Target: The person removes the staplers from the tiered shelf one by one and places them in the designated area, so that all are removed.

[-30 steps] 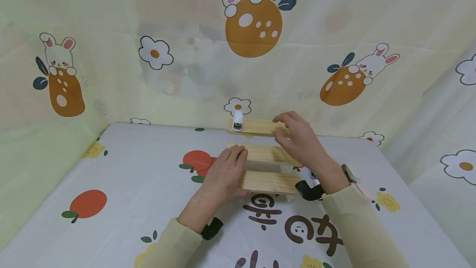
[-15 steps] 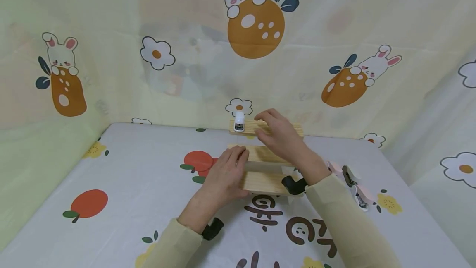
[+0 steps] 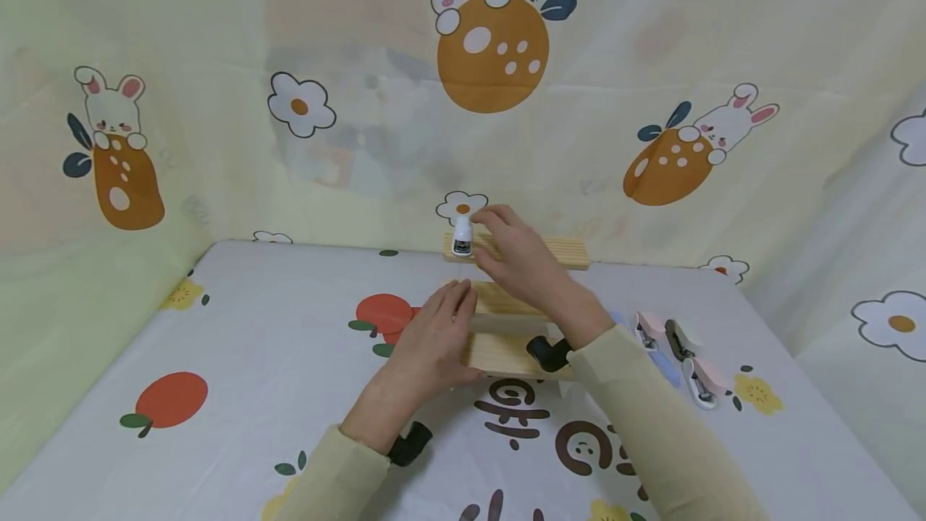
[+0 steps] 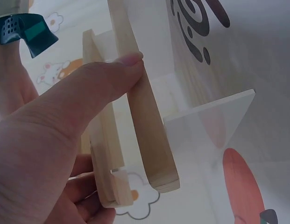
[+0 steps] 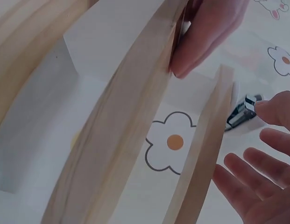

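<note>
A three-step wooden rack with pale side panels stands on the table. At the left end of its top board sits a small white stapler, its metal front showing in the right wrist view. My right hand is over the top board just right of the stapler, thumb and fingers spread, fingertips close to its side. My left hand grips the rack's left end. In the left wrist view its thumb presses the edge of the lower board, while the fingers reach round the board behind.
Several more staplers lie on the table right of the rack: a pink one, a dark and white one, another pink one and a blue one. A patterned curtain hangs behind the table's back edge.
My right hand has moved left along the top board, from its right part to beside the white stapler. The left hand stays on the rack, and the rack has not moved.
</note>
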A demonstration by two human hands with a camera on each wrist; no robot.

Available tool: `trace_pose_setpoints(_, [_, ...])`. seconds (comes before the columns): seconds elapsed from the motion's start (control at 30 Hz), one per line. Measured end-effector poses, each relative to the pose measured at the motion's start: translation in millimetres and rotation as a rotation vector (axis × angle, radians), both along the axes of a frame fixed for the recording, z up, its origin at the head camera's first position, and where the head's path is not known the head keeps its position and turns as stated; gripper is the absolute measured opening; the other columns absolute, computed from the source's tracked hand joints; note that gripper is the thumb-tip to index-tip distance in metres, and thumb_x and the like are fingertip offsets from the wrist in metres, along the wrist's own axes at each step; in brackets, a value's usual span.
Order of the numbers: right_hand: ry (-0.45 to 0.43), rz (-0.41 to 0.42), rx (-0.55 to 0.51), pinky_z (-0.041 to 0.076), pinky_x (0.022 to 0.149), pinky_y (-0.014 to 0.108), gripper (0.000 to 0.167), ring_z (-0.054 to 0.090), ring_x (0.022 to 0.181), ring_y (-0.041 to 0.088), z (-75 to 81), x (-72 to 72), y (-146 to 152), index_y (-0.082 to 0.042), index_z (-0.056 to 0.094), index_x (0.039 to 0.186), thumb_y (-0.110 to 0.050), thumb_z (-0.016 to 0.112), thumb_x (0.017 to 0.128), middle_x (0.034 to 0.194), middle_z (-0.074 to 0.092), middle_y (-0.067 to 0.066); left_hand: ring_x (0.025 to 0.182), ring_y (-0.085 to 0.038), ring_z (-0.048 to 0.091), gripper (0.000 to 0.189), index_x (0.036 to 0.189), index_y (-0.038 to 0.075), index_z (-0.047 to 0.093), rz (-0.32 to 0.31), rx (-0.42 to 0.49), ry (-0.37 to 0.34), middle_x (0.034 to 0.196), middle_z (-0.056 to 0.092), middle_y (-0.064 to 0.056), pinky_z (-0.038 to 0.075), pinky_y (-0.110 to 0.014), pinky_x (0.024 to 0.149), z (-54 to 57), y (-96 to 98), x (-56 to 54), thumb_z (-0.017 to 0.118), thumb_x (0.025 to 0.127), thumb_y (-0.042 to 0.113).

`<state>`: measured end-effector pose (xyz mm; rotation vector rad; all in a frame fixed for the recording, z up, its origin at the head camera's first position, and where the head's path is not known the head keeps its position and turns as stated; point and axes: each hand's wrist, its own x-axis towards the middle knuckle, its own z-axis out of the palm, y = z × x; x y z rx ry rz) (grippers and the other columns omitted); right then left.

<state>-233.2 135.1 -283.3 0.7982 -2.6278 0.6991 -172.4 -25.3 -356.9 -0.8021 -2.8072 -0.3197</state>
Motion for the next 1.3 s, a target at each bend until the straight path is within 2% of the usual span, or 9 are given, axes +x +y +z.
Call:
trace_pose_setpoints(0.17, [-0.003,0.027,0.0,0.051,0.103,0.043,0.044,0.056,0.123,0.031,-2.1,-4.0,-7.9,0.0,0.052,0.137,-0.008,0.063,0.095,0.142,0.047,0.016,0.146,-0.027,0.035,0.113,0.15,0.003,0.037,-0.004,-0.021,0.036,0.155,0.04,-0.012,0.034,-0.035,0.12,-0.4,-1.4,0.0,0.091,0.062,0.049])
trace_pose_setpoints(0.37, [0.006,0.067,0.006,0.053,0.099,0.042,0.039,0.059,0.121,0.029,-4.4,-7.3,-12.6,-0.001,0.055,0.133,-0.007,0.063,0.095,0.141,0.05,0.016,0.145,-0.026,0.036,0.112,0.149,0.001,0.038,-0.016,-0.035,0.058,0.155,0.04,-0.012,0.034,-0.033,0.12,-0.6,-2.3,-0.5,0.091,0.063,0.05])
trace_pose_setpoints(0.53, [0.008,0.061,-0.008,0.057,0.093,0.04,0.035,0.061,0.112,0.029,-5.0,-7.5,-11.3,0.002,0.055,0.128,-0.006,0.063,0.095,0.135,0.053,0.017,0.146,-0.026,0.035,0.112,0.15,0.001,0.037,-0.015,-0.034,0.045,0.156,0.039,-0.012,0.033,-0.033,0.121,-0.3,-1.4,-0.9,0.091,0.064,0.049])
trace_pose_setpoints(0.73, [-0.003,0.029,-0.008,0.059,0.084,0.039,0.039,0.063,0.101,0.029,-5.4,-7.3,-9.5,0.002,0.054,0.128,-0.007,0.067,0.092,0.133,0.053,0.018,0.146,-0.026,0.035,0.112,0.15,0.002,0.037,-0.005,-0.047,0.045,0.156,0.039,-0.012,0.033,-0.034,0.121,-0.7,-0.5,-1.2,0.09,0.064,0.05])
trace_pose_setpoints(1.03, [0.022,0.017,-0.023,0.06,0.083,0.04,0.035,0.063,0.1,0.029,-8.1,-9.1,-8.0,0.0,0.054,0.122,-0.003,0.068,0.09,0.125,0.056,0.016,0.146,-0.026,0.036,0.112,0.15,0.003,0.038,0.002,-0.054,0.04,0.155,0.04,-0.011,0.034,-0.033,0.12,0.0,-0.4,-0.7,0.09,0.064,0.05])
trace_pose_setpoints(1.3, [0.058,0.026,-0.053,0.06,0.082,0.039,0.034,0.063,0.101,0.03,-10.1,-8.3,-5.0,0.002,0.057,0.122,0.001,0.065,0.089,0.125,0.057,0.018,0.145,-0.026,0.036,0.112,0.15,0.003,0.038,0.002,-0.057,0.048,0.155,0.041,-0.012,0.035,-0.034,0.119,0.2,-0.9,-0.3,0.09,0.063,0.052])
